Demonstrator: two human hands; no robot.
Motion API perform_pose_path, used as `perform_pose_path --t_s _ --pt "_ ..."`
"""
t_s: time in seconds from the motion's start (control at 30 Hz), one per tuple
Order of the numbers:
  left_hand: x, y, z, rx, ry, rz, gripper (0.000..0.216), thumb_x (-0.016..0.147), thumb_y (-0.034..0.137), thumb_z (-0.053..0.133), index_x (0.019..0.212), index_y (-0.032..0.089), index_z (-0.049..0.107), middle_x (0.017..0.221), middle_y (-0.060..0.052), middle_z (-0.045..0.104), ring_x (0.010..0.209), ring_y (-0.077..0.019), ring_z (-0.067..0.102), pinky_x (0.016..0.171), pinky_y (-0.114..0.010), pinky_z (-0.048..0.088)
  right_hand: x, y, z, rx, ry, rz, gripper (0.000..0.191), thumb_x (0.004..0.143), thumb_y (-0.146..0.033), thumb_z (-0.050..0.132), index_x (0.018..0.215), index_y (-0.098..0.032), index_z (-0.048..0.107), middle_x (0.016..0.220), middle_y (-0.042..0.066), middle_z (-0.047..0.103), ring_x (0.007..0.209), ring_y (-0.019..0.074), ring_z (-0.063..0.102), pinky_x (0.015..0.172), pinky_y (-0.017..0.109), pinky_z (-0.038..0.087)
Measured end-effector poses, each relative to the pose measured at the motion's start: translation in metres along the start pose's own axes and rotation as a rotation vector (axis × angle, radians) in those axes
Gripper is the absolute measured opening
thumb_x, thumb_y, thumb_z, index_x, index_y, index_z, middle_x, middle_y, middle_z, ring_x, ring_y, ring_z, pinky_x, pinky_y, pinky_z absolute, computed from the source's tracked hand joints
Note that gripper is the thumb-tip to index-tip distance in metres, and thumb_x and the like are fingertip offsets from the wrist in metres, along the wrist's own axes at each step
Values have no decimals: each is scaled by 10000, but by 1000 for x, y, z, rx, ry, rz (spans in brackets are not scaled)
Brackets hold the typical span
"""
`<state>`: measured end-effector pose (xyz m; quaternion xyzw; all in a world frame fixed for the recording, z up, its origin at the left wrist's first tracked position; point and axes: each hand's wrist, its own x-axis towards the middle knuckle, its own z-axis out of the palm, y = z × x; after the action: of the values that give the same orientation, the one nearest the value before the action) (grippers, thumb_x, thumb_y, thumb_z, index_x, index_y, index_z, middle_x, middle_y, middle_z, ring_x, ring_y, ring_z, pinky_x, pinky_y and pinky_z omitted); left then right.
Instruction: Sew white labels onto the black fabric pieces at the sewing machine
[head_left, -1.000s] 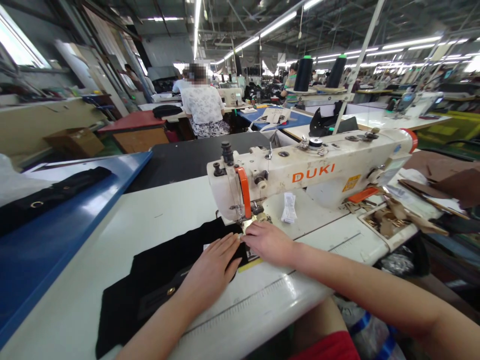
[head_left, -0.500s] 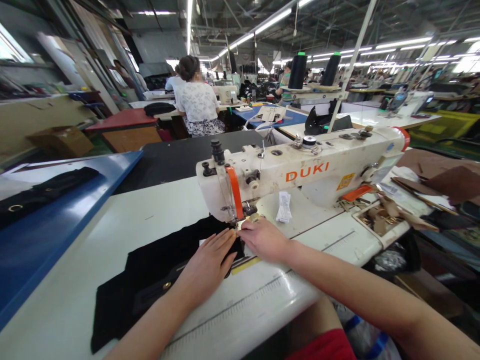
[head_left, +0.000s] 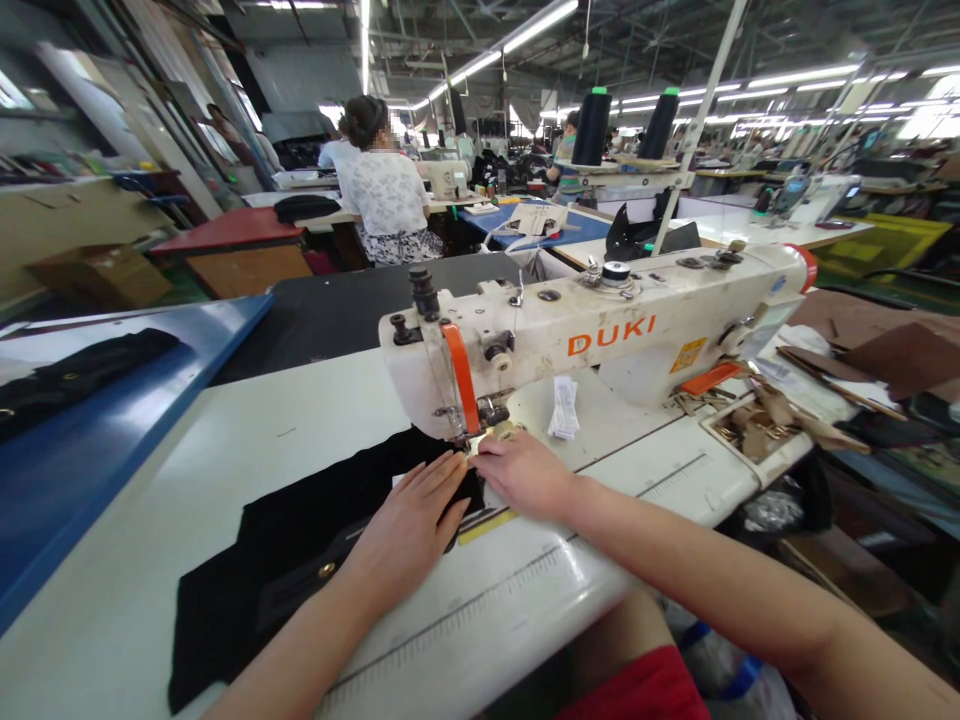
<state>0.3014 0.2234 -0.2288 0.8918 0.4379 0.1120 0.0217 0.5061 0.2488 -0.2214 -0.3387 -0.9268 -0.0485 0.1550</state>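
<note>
A black fabric piece (head_left: 300,520) lies on the white sewing table, with its far right end under the needle area of the DUKI sewing machine (head_left: 600,320). My left hand (head_left: 409,530) rests flat on this fabric, fingers stretched toward the needle. My right hand (head_left: 525,475) is closed at the fabric's edge by the presser foot, its fingers bent and pressed together; their tips are partly hidden. A small white label (head_left: 397,480) shows beside my left fingers. Near my left wrist, a brass-coloured snap (head_left: 326,571) sits on the fabric.
White labels (head_left: 564,408) lie on the machine bed. A tray (head_left: 757,430) of tan scraps and metal parts sits at the right. A blue board (head_left: 135,450) borders the left side. Black thread cones (head_left: 592,128) stand behind the machine. A co-worker (head_left: 382,190) sits ahead.
The view has shifted slightly, so the machine and table appear a little further left and up. Both hands keep nearly the same place on the fabric beside the needle.
</note>
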Motion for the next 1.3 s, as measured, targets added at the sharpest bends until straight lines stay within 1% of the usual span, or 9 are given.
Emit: perform_pose_path --t_s 0.13,0.43,0.67,0.77,0.87,1.0,1.1,1.23,1.3 --pt "-1 -1 0 3 19 14 453 949 349 413 1351 166 511 1407 -112 528 1311 -225 480 1105 -424 391 -2 -1 2 13 11 -3 185 947 -158 479 919 -131 660 892 73 635 816 189 530 783 320 407" --pt "-2 -1 -1 -23 33 30 434 940 340 428 1325 173 538 1395 -116 540 1294 -238 499 1096 -447 398 -3 -3 1 15 29 -15 145 918 -149 531 871 -129 667 875 67 642 831 195 531 778 315 407" --pt "2 -2 0 -4 16 12 470 941 357 416 1329 117 526 1395 -144 534 1300 -252 492 1095 -459 399 -1 -4 1 -9 29 7 187 934 -159 492 859 -132 661 864 68 641 823 194 534 783 319 400" --pt "5 -6 1 11 31 -5 466 939 372 417 1309 119 545 1376 -145 552 1291 -259 501 1089 -465 407 -1 -3 1 -11 36 12 223 949 -185 469 838 -140 657 858 60 637 818 193 535 770 321 398" --pt "9 -9 2 13 50 -17 474 935 391 419 1288 109 564 1351 -159 573 1277 -274 515 1082 -476 412 0 -3 1 -13 39 13 219 949 -195 479 823 -146 651 854 58 633 817 190 531 762 317 396" --pt "13 -10 0 11 38 -9 477 943 392 399 1291 106 560 1350 -168 571 1285 -268 508 1089 -479 398 -1 -2 2 -20 44 18 217 944 -177 484 816 -144 657 837 60 632 802 185 528 763 311 400" --pt "3 -9 -3 21 2 -30 470 945 380 404 1318 128 536 1396 -150 530 1315 -258 473 1100 -484 380 -5 -6 1 3 80 -9 250 951 -179 462 809 -149 666 834 65 638 804 188 528 767 311 411" --pt "-26 -6 -11 63 -11 -16 462 946 361 414 1370 192 484 1449 -91 482 1357 -227 420 1112 -463 371 -16 -20 -3 91 158 -93 226 935 -180 469 843 -160 675 801 58 630 802 192 518 770 311 427" --pt "-41 -3 -18 108 14 -1 468 940 377 433 1376 213 479 1465 -76 464 1388 -240 371 1127 -486 342 -22 -26 -4 133 192 -121 224 930 -177 464 864 -158 677 802 57 626 799 192 514 765 311 432"
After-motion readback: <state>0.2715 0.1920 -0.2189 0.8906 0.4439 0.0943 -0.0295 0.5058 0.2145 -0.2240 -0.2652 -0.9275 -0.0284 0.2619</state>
